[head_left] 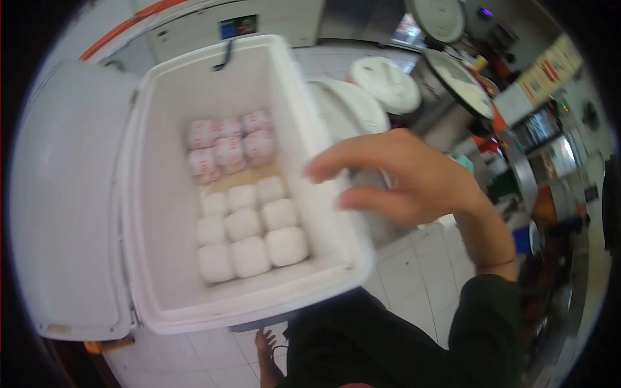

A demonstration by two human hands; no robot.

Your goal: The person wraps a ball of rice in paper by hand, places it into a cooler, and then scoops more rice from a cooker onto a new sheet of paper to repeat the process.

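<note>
A deep white cooler box (pixel 315 194) stands before me, its lid (pixel 74 194) swung out to the left. In its near half lie several plain white rounded blocks (pixel 251 255) in rows. Behind them several white packs with red print (pixel 229 150) are stacked. Over the box's right rim hovers my right hand (pixel 401 174), slightly blurred, thumb and fingers apart with nothing between them. My left hand (pixel 265 341) hangs low past the box's near edge, its fingers apart and nothing visible in it.
White round lids (pixel 385 84) and a large metal pot (pixel 446 84) with white contents stand right of the cooler. A white chest cabinet (pixel 200 37) is behind it. Pale tiles (pixel 407 284) cover the floor. Cluttered shelving lines the far right.
</note>
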